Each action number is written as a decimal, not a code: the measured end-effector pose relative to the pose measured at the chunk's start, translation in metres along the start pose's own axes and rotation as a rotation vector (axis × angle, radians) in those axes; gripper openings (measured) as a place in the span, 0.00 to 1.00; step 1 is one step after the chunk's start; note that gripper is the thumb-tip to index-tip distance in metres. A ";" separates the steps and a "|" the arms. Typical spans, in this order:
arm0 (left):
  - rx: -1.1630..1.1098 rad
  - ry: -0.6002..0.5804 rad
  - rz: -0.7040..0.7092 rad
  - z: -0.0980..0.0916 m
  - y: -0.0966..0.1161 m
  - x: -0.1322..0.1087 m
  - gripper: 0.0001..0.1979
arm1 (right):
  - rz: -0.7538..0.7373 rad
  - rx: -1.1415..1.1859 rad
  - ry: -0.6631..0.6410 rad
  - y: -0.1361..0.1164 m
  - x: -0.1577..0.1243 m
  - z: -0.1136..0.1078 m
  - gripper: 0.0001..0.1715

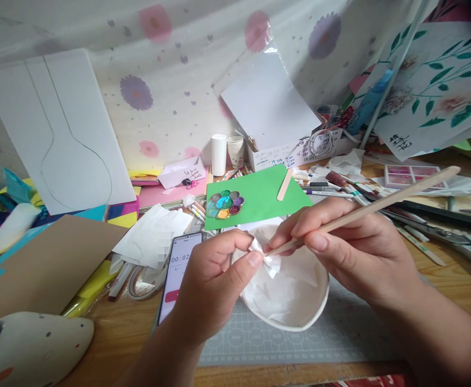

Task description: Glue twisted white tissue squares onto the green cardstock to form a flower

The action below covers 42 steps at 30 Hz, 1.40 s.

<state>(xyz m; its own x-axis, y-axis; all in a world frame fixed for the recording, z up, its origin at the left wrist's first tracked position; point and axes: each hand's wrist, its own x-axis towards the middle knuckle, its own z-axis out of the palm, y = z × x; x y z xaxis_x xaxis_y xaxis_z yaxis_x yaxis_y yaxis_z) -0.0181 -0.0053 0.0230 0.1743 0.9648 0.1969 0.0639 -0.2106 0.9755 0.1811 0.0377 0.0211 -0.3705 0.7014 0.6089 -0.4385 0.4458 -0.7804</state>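
Between the thumb and fingers of my left hand (223, 279) is a small crumpled piece of white tissue paper (273, 265). My right hand (356, 247) is closed around a wooden stick (389, 203), slanted up to the right, with its lower tip at the tissue. Both hands are over a white bowl (316, 317), whose inside looks lined with pale, uneven paper pieces. The bowl rests on a grey cutting mat (235, 344). My hands cover its far left rim.
Left of the bowl lies a phone (175, 269) showing a timer, beside crumpled white tissue (150, 236). Behind stands a flower-shaped paint palette (225, 204) on green paper (259, 188) with a flat wooden stick (285, 185). Scissors (453, 242) and several markers (324, 185) lie right.
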 end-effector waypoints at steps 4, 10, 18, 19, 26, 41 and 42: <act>0.005 0.000 0.002 -0.001 0.000 -0.002 0.09 | -0.002 -0.011 -0.004 -0.001 0.001 0.000 0.04; 0.028 0.008 0.010 0.000 0.001 -0.001 0.10 | -0.027 -0.040 -0.010 -0.001 0.001 0.000 0.05; 0.089 0.036 0.020 0.000 0.001 -0.001 0.05 | -0.053 -0.079 -0.016 -0.001 0.001 0.001 0.05; 0.093 0.039 0.016 0.000 0.001 -0.001 0.05 | -0.048 -0.076 -0.020 -0.001 0.001 0.001 0.05; 0.072 0.025 0.011 -0.001 0.000 -0.001 0.07 | -0.033 -0.037 -0.009 0.000 0.000 0.000 0.04; 0.353 0.107 0.110 0.002 0.006 0.003 0.05 | -0.143 -0.185 0.038 0.001 -0.001 -0.001 0.05; 0.349 0.103 0.108 0.002 0.005 0.003 0.05 | -0.138 -0.182 0.037 0.001 -0.001 -0.001 0.05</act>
<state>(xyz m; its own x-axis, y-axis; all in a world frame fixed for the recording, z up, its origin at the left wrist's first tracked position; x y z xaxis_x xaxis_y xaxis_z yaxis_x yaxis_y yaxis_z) -0.0155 -0.0039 0.0287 0.1001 0.9411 0.3229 0.3847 -0.3359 0.8597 0.1819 0.0378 0.0198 -0.2857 0.6455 0.7083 -0.3265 0.6293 -0.7053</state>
